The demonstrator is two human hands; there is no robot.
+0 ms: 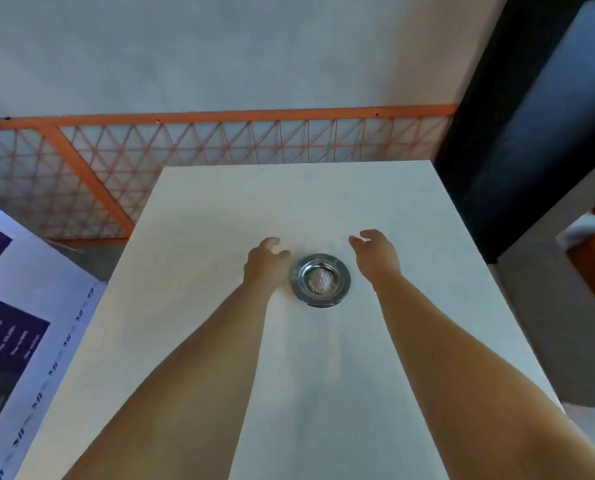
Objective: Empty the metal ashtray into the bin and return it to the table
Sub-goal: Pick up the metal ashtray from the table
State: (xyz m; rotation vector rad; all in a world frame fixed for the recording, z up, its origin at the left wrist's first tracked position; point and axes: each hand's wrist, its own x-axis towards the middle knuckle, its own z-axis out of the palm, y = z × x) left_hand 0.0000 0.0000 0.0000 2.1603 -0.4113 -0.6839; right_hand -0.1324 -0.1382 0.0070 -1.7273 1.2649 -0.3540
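Note:
A round metal ashtray [321,279] sits on the white table [199,271], a small heap of grey ash in its bowl. My left hand [266,263] hovers just left of it, fingers curled and apart, close to the rim but holding nothing. To the ashtray's right, my right hand [375,252] is also open with bent fingers, a small gap from the rim. No bin is in view.
An orange mesh railing [199,147] runs behind the table's far edge. A dark pillar [517,126] stands at the right. A white and purple printed board [15,306] leans at the left, and an orange seat [593,258] shows at the far right.

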